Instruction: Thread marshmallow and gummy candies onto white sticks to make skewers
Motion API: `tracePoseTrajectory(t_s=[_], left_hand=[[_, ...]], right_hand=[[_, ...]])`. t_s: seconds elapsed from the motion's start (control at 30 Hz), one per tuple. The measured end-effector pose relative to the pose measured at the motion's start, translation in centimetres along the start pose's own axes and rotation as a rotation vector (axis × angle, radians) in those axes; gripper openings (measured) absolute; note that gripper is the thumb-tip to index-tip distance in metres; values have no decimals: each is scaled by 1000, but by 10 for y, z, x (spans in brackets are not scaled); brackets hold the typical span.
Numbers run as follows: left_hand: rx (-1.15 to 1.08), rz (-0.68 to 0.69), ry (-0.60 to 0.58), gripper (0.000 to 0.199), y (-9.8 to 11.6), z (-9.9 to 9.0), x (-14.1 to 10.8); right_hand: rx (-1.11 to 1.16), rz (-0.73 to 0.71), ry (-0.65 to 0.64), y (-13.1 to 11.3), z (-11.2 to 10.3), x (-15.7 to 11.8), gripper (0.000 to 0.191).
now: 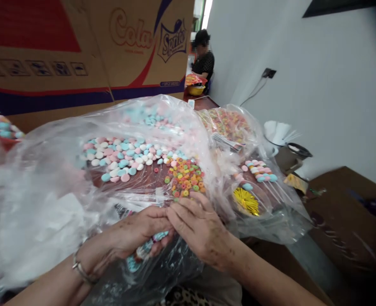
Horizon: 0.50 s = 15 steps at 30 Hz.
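Low in the middle, my left hand (pixel 139 231) is closed around a wrapped candy skewer (pixel 143 250) with blue, white and brownish pieces showing below the fingers. My right hand (pixel 202 227) lies against the left one, fingers bent together over its fingertips; what they pinch is hidden. Just beyond the hands is a pile of small ring candies (pixel 186 176) in orange, yellow, red and green. Farther left spread pink, white and blue button-shaped candies (pixel 120 157). Clear plastic sheeting (pixel 47 170) lies about and under these things.
Finished-looking candy skewers (pixel 261 172) on white sticks lie right, beside a bowl of gold twist ties (pixel 247 202). Behind them rests a bag of ring candies (pixel 229 123). A large carton (pixel 89 55) stands at the back. A person (pixel 203 61) sits far off. Brown boxes (pixel 350 216) stand right.
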<state>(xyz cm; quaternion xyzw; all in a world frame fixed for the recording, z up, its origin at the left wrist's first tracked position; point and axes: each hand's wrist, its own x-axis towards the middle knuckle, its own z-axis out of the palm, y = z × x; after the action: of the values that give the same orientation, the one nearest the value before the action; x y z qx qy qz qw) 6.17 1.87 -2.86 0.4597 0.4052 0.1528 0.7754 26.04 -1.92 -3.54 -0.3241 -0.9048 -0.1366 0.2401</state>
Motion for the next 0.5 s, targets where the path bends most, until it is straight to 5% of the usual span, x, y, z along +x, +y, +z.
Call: tracePoseTrajectory(t_s=[0.17,0.23,0.37,0.43,0.5], left_hand=[[174,-53,-64,28,-9,1,5],[386,118,33,23,-11,6,7],[780,688,245,15,-11,17,7],[797,751,263,19,-9,19,7],[612,619,289,22,-3,18,7]], right_hand=[[79,-47,-200,5,-4,-3,28],[132,31,-273,5,-7,-3,26],[253,213,-354,4,-19,1,27],[327,307,-320,12,-28,-1,30],[362,498,-223,29,-38,-10,31]])
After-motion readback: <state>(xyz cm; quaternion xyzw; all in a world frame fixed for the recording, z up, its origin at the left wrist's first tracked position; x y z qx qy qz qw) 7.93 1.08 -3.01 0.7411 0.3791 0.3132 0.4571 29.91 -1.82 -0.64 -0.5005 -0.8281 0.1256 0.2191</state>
